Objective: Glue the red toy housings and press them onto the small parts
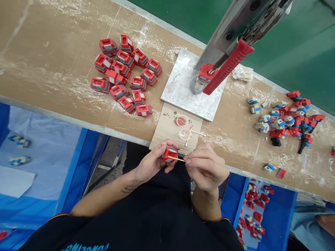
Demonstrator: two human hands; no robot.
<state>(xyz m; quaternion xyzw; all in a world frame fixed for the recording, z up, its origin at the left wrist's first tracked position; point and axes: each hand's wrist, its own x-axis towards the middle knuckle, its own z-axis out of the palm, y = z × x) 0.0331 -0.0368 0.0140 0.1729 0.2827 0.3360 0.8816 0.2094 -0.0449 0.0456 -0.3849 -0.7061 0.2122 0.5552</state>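
My left hand (152,160) is closed round a small red and grey plastic part (169,154), held just in front of the bench edge. My right hand (206,167) pinches a thin wooden stick (176,158) whose tip touches that part. Beyond the hands, two small clear cups (183,127) sit on a piece of cardboard (164,131); one holds something reddish. Another stick (197,132) rests across the nearer cup.
Several finished red parts (124,74) lie at the left of the brown bench. A hand press with a red handle (228,66) stands on a metal plate (182,91). Loose red, blue and black pieces (288,119) lie at right. Blue bins (259,214) sit below.
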